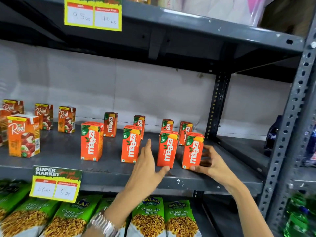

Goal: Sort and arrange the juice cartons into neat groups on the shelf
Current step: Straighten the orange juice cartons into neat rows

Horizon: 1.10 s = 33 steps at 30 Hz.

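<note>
Gripping the rightmost front Maaza carton (192,150), your right hand (211,162) has its thumb at the carton's base and its fingers curled against the right side. Your left hand (147,168) is spread and holds nothing: the thumb tip touches the bottom corner of the next front carton (167,148) at 9 o'clock from the held one, while the index finger points up into the gap between that carton and the third front carton (130,144). A silver watch (104,224) sits on your left wrist.

All cartons stand upright on the grey shelf (59,151). A fourth front Maaza (91,141) stands farther toward 9 o'clock, well apart from the others. Behind the front row, toward 12 o'clock, four more Maaza cartons (110,124) stand spaced out in a loose back row, the two rightmost just behind the cartons at your hands.

At the far 9 o'clock end is the Real group (24,135): one large carton in front, others behind it, and two (66,119) a little apart toward the Maaza side.

A price tag (55,183) hangs from the shelf's front edge at 8 o'clock from your left hand. Below it, at 6 o'clock, lie green snack packs (147,218). Another tag (93,13) hangs from the shelf above at 11 o'clock.
</note>
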### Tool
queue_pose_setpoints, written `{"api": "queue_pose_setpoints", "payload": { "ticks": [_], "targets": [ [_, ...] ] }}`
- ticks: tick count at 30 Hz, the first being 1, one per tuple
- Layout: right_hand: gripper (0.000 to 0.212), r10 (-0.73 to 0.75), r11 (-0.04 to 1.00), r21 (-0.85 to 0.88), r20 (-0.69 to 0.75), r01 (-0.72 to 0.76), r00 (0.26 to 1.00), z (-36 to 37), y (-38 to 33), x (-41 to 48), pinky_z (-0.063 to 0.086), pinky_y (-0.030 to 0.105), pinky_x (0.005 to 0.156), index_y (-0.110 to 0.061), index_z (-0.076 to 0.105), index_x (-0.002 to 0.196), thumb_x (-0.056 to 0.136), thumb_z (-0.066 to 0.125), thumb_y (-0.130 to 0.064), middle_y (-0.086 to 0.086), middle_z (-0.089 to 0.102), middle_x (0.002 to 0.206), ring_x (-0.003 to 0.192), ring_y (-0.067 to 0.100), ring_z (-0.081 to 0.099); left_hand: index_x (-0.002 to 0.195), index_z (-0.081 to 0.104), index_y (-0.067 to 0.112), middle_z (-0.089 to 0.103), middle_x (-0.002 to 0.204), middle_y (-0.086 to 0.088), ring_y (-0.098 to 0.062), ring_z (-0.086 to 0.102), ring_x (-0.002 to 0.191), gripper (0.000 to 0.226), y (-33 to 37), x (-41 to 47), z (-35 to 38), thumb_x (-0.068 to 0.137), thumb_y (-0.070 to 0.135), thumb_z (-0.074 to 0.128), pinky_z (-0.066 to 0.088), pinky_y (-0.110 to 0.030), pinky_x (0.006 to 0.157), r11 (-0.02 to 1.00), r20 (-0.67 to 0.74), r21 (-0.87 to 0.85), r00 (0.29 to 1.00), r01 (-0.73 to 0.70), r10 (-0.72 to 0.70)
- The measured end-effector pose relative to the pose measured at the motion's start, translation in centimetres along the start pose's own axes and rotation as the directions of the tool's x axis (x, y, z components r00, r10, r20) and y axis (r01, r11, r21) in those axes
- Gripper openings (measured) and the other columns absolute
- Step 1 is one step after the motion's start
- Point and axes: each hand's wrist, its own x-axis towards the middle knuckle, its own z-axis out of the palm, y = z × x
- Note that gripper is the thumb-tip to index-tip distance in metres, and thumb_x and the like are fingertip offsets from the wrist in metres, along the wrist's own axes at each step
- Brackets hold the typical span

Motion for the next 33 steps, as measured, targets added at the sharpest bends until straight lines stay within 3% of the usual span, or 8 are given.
{"api": "queue_pose_setpoints", "payload": {
  "ticks": [2, 6, 12, 16, 19, 23, 26, 33],
  "targets": [
    [0.065, 0.003, 0.999, -0.05, 0.023, -0.002, 1.0, 0.1, -0.2, 0.3, 0.051, 0.029, 0.084, -0.024, 0.045, 0.115, 0.062, 0.083, -0.024, 0.002, 0.064, 0.11, 0.096, 0.014, 0.063, 0.146, 0.001, 0.015, 0.02, 0.154, -0.006, -0.023, 0.027, 0.138, 0.099, 0.7, 2.2, 0.2, 0.078, 0.038, 0.07, 0.026, -0.042, 0.11, 0.997, 0.091, 0.022, 0.993, 0.071, -0.073],
    [0.059, 0.035, 0.999, -0.041, 0.116, -0.03, 0.993, -1.1, -0.2, 0.8, 0.05, 0.033, 0.091, -0.018, 0.051, 0.114, 0.063, 0.082, -0.021, 0.004, 0.067, 0.112, 0.1, 0.017, 0.064, 0.133, 0.03, 0.014, 0.049, 0.137, -0.007, -0.022, 0.048, 0.123, 0.075, 0.4, 4.7, 0.2, 0.076, 0.03, 0.074, 0.037, -0.039, 0.101, 0.989, 0.245, -0.073, 0.964, 0.128, -0.107],
    [0.056, 0.063, 0.998, 0.011, 0.064, -0.064, 0.996, -1.9, 0.8, 0.9, 0.049, 0.036, 0.093, -0.017, 0.056, 0.111, 0.062, 0.083, -0.021, 0.004, 0.069, 0.109, 0.1, 0.019, 0.064, 0.136, 0.029, 0.022, 0.053, 0.134, -0.004, -0.019, 0.052, 0.118, 0.079, -0.3, 5.1, 0.5, 0.073, 0.032, 0.076, 0.039, -0.044, 0.104, 0.969, 0.264, -0.214, 0.963, 0.12, -0.061],
    [0.052, 0.057, 0.998, 0.021, 0.028, -0.057, 0.998, -1.9, 0.9, 0.9, 0.051, 0.025, 0.082, -0.016, 0.059, 0.104, 0.059, 0.084, -0.021, 0.007, 0.07, 0.104, 0.097, 0.025, 0.064, 0.123, 0.037, 0.028, 0.058, 0.128, -0.003, -0.015, 0.054, 0.113, 0.066, -0.7, 5.1, 0.1, 0.071, 0.031, 0.078, 0.039, -0.043, 0.104, 0.948, 0.284, -0.294, 0.958, 0.121, -0.034],
    [0.05, 0.051, 0.999, 0.018, 0.017, -0.052, 0.999, -1.9, 1.1, 0.8, 0.049, 0.018, 0.074, -0.016, 0.059, 0.102, 0.059, 0.084, -0.021, 0.006, 0.07, 0.102, 0.093, 0.022, 0.065, 0.127, 0.035, 0.026, 0.055, 0.13, -0.002, -0.016, 0.052, 0.117, 0.069, -0.6, 4.9, 0.2, 0.072, 0.032, 0.077, 0.038, -0.047, 0.105, 0.949, 0.281, -0.295, 0.959, 0.114, -0.028],
    [0.048, 0.043, 0.999, 0.012, 0.021, -0.043, 0.999, -1.8, 1.0, 0.7, 0.047, 0.011, 0.064, -0.017, 0.058, 0.102, 0.06, 0.083, -0.021, 0.003, 0.071, 0.099, 0.085, 0.013, 0.064, 0.134, 0.03, 0.023, 0.053, 0.133, -0.002, -0.01, 0.049, 0.113, 0.074, -0.6, 4.8, 0.2, 0.075, 0.032, 0.074, 0.037, -0.036, 0.102, 0.956, 0.275, -0.275, 0.961, 0.105, -0.026],
    [0.048, 0.036, 0.999, 0.015, 0.023, -0.036, 0.999, -1.7, 1.0, 0.6, 0.047, 0.012, 0.065, -0.019, 0.059, 0.102, 0.06, 0.083, -0.022, 0.002, 0.071, 0.098, 0.084, 0.011, 0.065, 0.133, 0.03, 0.023, 0.053, 0.132, -0.002, -0.009, 0.049, 0.108, 0.074, -0.6, 4.6, 0.1, 0.075, 0.031, 0.074, 0.038, -0.034, 0.099, 0.957, 0.274, -0.27, 0.961, 0.105, -0.029],
    [0.05, 0.015, 0.999, 0.034, 0.038, -0.016, 0.999, -1.8, 1.2, 0.7, 0.049, 0.017, 0.074, -0.02, 0.058, 0.104, 0.06, 0.083, -0.025, 0.001, 0.07, 0.102, 0.093, 0.014, 0.066, 0.133, 0.029, 0.022, 0.052, 0.134, -0.003, -0.016, 0.05, 0.117, 0.075, -0.6, 4.6, 0.1, 0.075, 0.035, 0.074, 0.038, -0.04, 0.103, 0.96, 0.278, -0.256, 0.96, 0.111, -0.037]
  ]
}}
